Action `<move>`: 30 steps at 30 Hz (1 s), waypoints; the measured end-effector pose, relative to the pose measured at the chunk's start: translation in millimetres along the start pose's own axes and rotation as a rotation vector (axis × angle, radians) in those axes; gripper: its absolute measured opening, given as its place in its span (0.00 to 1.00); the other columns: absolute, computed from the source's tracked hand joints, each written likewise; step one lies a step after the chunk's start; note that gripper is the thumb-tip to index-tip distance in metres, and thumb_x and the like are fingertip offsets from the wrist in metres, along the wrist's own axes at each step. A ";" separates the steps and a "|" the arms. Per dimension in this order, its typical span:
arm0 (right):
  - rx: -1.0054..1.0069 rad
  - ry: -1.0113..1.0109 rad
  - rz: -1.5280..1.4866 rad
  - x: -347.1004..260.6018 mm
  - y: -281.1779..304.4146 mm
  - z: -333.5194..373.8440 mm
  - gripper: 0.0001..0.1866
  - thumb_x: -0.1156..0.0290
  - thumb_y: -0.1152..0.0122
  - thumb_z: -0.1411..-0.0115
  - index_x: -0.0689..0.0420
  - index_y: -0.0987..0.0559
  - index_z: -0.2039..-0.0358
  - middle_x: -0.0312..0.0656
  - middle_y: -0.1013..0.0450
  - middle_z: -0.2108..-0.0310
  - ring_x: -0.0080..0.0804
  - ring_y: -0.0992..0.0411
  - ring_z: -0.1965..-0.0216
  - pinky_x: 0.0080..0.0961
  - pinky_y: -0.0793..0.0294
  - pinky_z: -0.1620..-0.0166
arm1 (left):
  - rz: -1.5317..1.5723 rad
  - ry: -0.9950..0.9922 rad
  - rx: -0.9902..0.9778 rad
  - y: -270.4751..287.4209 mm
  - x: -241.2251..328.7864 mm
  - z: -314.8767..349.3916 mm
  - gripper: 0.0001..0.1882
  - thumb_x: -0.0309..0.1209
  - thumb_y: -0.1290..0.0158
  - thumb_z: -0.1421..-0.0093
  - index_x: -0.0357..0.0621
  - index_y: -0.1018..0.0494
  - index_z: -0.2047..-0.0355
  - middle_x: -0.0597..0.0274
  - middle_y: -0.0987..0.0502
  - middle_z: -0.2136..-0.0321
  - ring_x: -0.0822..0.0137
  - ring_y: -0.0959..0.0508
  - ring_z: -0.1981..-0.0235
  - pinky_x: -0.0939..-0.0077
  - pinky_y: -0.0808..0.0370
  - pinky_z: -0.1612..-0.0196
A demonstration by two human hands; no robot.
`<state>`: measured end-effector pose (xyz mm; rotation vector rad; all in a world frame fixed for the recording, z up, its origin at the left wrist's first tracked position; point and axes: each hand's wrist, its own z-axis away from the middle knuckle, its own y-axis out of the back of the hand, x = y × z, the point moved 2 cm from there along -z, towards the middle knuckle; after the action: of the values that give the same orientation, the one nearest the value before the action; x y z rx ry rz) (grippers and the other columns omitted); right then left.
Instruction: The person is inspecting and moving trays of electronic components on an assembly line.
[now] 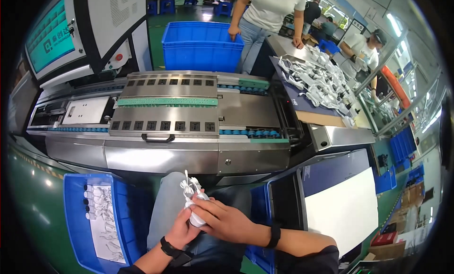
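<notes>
Over my lap, both hands are closed around white corded power adapters (197, 220), their bundled white cable (189, 185) sticking up at the top. My left hand (182, 230) cups them from below and the left side. From the right, my right hand (228, 222) lies over them with its fingers wrapped across. How many adapters are in the grip is partly hidden by the fingers. To the left of my knees stands a blue crate (124, 217) holding a layer of similar white adapters (101, 198) with coiled cables.
Ahead runs a metal conveyor machine (161, 153) with a fixture plate (170, 114) bearing rows of black sockets. A large pile of white corded adapters (321, 80) covers the right bench. A white board (343, 210) lies at my right. Beyond the conveyor, a person (272, 12) touches a blue bin (203, 56).
</notes>
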<state>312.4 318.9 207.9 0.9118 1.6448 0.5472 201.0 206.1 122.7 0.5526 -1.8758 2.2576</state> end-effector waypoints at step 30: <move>-0.363 -0.639 -0.589 42.2 -56.4 48.8 0.20 0.72 0.40 0.38 0.63 0.26 0.46 0.52 0.27 0.48 0.54 0.27 0.50 0.42 0.25 0.49 | -2.445 -0.331 0.537 134.0 245.7 204.9 0.40 0.38 0.29 0.60 0.52 0.30 0.44 0.52 0.29 0.46 0.49 0.28 0.47 0.58 0.25 0.46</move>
<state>340.0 313.8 126.9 0.2538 1.0946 0.1084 -34.4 -48.5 122.4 1.7217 0.2848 0.6047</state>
